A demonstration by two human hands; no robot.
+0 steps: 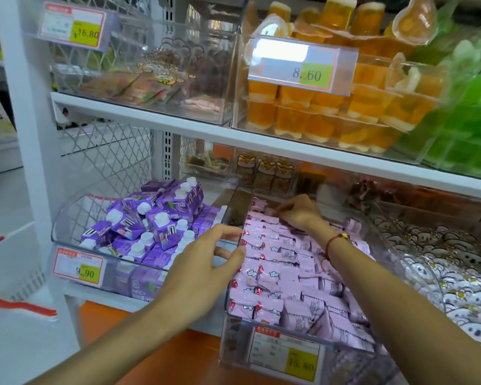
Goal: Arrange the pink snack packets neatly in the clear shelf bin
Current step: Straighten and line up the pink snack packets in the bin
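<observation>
Two bare arms reach in from the bottom edge toward the shelf (150,126). Big white shelf boards carry rows of clear bins. On the lower shelf, the clear shelf bin (235,340) in the middle is full of pink snack packets (283,276), lying in rows from its front wall to its back. A yellow price tag (288,359) sticks on its front wall.

Left of it, touching its side wall, sits a bin of purple drink cartons (150,218) with white caps. On the right side is a bin of white animal packets (456,273). Up on the top shelf are orange jelly cups (331,115), with green jelly cups (464,120) at the right edge and a nearly bare bin at the left.

The left hand (203,270) hangs over the left wall of the clear shelf bin. Its fingers are spread and a little bent, and its thumb touches a pink packet at the left edge. It grips nothing that I can see. The right hand (297,212) is far back in the bin, near the back left corner, and its fingers pinch a pink packet there. A red bracelet (335,241) is on that wrist. The right arm lies across the bin and hides some packets.
</observation>
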